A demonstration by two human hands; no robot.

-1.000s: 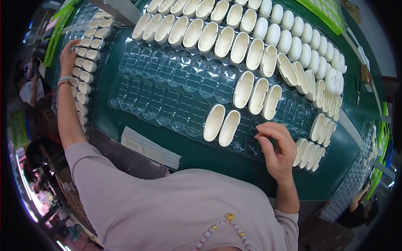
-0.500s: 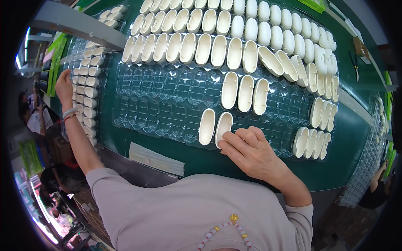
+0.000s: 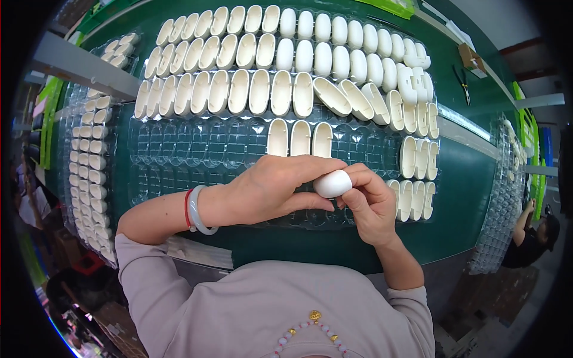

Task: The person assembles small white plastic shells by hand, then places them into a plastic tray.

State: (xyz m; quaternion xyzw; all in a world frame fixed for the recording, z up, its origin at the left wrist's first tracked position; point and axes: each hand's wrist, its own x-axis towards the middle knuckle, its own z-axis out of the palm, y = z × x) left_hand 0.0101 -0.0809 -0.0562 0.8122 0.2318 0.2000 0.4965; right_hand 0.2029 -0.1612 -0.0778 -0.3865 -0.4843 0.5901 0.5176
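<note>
Near the front of the table my two hands meet around one glossy white oval plastic shell, its smooth rounded side showing. My right hand pinches it between thumb and fingers. My left hand reaches across from the left, fingers over the top of the shell and thumb below. What lies inside the shell is hidden. Just beyond my hands, three cream oval shells stand hollow side up in a clear plastic tray. My left hand and forearm cover part of that tray's front row.
Behind are rows of hollow shells and white rounded ones. Several shells sit at the tray's right. Small cream cups fill a tray at left. Pliers and a cardboard box lie back right.
My left hand has come from the cup tray to the middle. My right hand has lifted from the front-row shell and now holds a shell with the left. The view has shifted.
</note>
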